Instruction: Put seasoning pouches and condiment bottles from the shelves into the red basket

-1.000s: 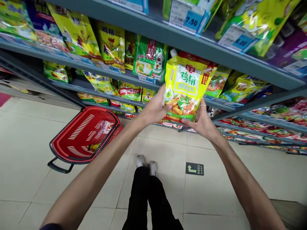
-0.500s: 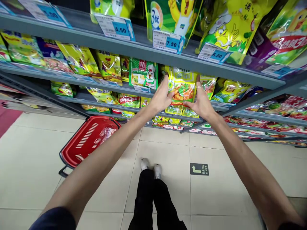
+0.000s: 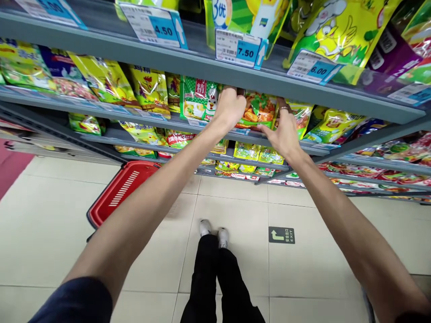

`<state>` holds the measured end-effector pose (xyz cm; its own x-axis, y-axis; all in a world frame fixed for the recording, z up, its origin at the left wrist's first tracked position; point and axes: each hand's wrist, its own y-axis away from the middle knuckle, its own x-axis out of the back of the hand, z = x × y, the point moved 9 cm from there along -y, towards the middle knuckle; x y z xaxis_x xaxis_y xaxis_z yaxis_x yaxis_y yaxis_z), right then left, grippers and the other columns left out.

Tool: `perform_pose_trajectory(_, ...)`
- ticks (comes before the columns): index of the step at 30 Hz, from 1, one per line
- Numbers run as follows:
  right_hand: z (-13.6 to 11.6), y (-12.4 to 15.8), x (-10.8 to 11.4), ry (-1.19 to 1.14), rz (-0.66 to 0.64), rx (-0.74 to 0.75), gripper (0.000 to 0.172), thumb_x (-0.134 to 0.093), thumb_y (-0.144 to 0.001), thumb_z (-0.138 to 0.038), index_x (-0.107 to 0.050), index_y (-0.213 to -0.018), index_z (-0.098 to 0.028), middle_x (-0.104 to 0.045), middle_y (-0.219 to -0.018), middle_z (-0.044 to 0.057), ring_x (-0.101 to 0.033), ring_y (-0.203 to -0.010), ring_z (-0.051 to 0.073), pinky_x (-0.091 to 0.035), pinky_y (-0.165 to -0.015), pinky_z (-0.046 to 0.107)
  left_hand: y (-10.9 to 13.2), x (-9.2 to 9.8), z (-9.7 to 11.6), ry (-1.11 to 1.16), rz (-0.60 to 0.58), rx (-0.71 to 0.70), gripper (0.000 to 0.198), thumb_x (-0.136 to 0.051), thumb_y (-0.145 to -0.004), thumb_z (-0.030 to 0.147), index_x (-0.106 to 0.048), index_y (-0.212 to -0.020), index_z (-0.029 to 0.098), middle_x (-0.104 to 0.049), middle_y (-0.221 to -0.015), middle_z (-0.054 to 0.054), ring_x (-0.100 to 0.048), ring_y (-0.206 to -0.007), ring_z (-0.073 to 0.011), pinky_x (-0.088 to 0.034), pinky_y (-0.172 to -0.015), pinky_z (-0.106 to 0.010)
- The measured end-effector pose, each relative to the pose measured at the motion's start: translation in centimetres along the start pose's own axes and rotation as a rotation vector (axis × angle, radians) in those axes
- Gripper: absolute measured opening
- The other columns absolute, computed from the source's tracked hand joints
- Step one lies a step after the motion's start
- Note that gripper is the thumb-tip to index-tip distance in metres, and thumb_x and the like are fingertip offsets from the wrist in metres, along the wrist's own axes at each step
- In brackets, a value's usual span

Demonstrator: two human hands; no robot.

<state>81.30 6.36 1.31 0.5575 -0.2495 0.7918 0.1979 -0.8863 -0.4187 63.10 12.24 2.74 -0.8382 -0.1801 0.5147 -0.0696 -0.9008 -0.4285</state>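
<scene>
Bag point(image 3: 257, 109) sat between left hand point(image 3: 230, 106) and right hand point(image 3: 285, 132), its top hidden by upper shelf point(image 3: 252, 80), hands partly obscured, whether either clamped it was unclear

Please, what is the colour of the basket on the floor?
The basket is red; the head view shows it.
</scene>
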Motion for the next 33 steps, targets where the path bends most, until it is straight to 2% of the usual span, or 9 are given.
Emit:
perform_pose_trajectory(2, -0.1, -0.2, -0.1, 0.054, 0.045, -0.001, 0.085, -0.051, -0.095, -0.058, -0.009, -0.162, -0.029, -0.047, -0.149, 0.019, -0.048, -0.137, 0.040, -0.043, -0.111, 0.064, 1.3, 0.6, 1.7, -0.181, -0.046, -0.025, 0.019, -0.047, -0.098, 0.022, -0.057, -0.114, 0.018, -0.062, -0.113, -0.011, -0.057, -0.126, -0.0312, -0.043, -0.110, -0.051)
perform_pose_trajectory(4, -0.3, -0.2, 0.0, 0.117, 0.081, 0.012, 0.081, -0.048, -0.096, -0.059, -0.008, -0.162, -0.034, -0.045, -0.148, 0.018, -0.046, -0.138, 0.040, -0.044, -0.110, 0.065, 3.2, 1.4, 3.6, -0.350, -0.052, -0.074, 0.026, -0.053, -0.094, 0.020, -0.055, -0.121, 0.018, -0.060, -0.122, -0.014, -0.054, -0.129, -0.0336, -0.044, -0.110, -0.050)
perform_pose_trajectory(7, -0.3, -0.3, 0.0, 0.189, 0.051, 0.032, 0.080, -0.046, -0.096, -0.061, -0.012, -0.162, -0.032, -0.041, -0.149, 0.020, -0.044, -0.138, 0.045, -0.045, -0.107, 0.067, 5.4, 1.6, 6.0, -0.593, -0.112, -0.176, 0.041, -0.054, -0.094, 0.020, -0.049, -0.134, 0.017, -0.054, -0.136, -0.018, -0.046, -0.136, -0.0373, -0.042, -0.112, -0.054)
perform_pose_trajectory(12, -0.4, -0.1, -0.3, 0.172, -0.050, 0.047, 0.073, -0.037, -0.100, -0.056, -0.009, -0.163, -0.029, -0.041, -0.149, 0.020, -0.055, -0.129, 0.041, -0.049, -0.105, 0.060, 5.2, 0.6, 6.0, -0.901, -0.302, -0.188, 0.054, -0.048, -0.092, 0.007, -0.043, -0.145, 0.006, -0.054, -0.135, -0.026, -0.051, -0.129, -0.0391, -0.044, -0.108, -0.051)
perform_pose_trajectory(15, -0.8, -0.1, -0.3, 0.213, -0.082, 0.059, 0.079, -0.041, -0.098, -0.058, -0.008, -0.163, -0.028, -0.041, -0.151, 0.020, -0.056, -0.128, 0.041, -0.052, -0.103, 0.058, 4.8, 0.7, 5.4, -0.876, -0.311, -0.191, 0.056, -0.048, -0.093, 0.010, -0.039, -0.148, 0.006, -0.052, -0.139, -0.026, -0.050, -0.132, -0.0383, -0.045, -0.108, -0.050)
perform_pose_trajectory(19, -1.1, -0.7, -0.3, 0.375, -0.101, 0.043, 0.079, -0.042, -0.098, -0.059, -0.023, -0.159, -0.013, -0.039, -0.153, 0.028, -0.053, -0.128, 0.045, -0.052, -0.100, 0.062, 5.1, 1.1, 4.8, -0.875, -0.341, -0.316, 0.061, -0.052, -0.095, 0.024, -0.034, -0.152, 0.010, -0.042, -0.151, -0.026, -0.046, -0.137, -0.0401, -0.043, -0.110, -0.051)
perform_pose_trajectory(23, -1.5, -1.1, -0.9, 0.399, -0.117, 0.083, 0.082, -0.043, -0.096, -0.062, -0.021, -0.160, -0.015, -0.041, -0.152, 0.028, -0.047, -0.134, 0.046, -0.050, -0.101, 0.064, 5.0, 1.5, 3.6, -0.855, -0.413, -0.327, 0.073, -0.055, -0.093, 0.032, -0.025, -0.157, 0.012, -0.040, -0.154, -0.025, -0.043, -0.139, -0.0417, -0.041, -0.111, -0.054)
perform_pose_trajectory(29, -1.4, -1.2, -0.8, 0.294, -0.098, 0.137, 0.086, -0.051, -0.092, -0.063, -0.022, -0.160, -0.019, -0.043, -0.151, 0.024, -0.043, -0.135, 0.045, -0.040, -0.111, 0.066, 4.9, 0.8, 3.5, -0.786, -0.387, -0.300, 0.067, -0.040, -0.093, 0.020, -0.028, -0.158, 0.012, -0.037, -0.159, -0.023, -0.038, -0.144, -0.0404, -0.037, -0.114, -0.057)
perform_pose_trajectory(33, -1.2, -1.0, -0.1, 0.203, -0.172, 0.205, 0.084, -0.054, -0.092, -0.059, -0.022, -0.161, -0.023, -0.038, -0.156, 0.018, -0.038, -0.141, 0.043, -0.035, -0.117, 0.063, 5.3, 0.9, 4.2, -0.742, -0.342, -0.282, 0.067, -0.032, -0.091, 0.013, -0.031, -0.158, 0.010, -0.038, -0.160, -0.021, -0.036, -0.147, -0.0384, -0.035, -0.116, -0.058)
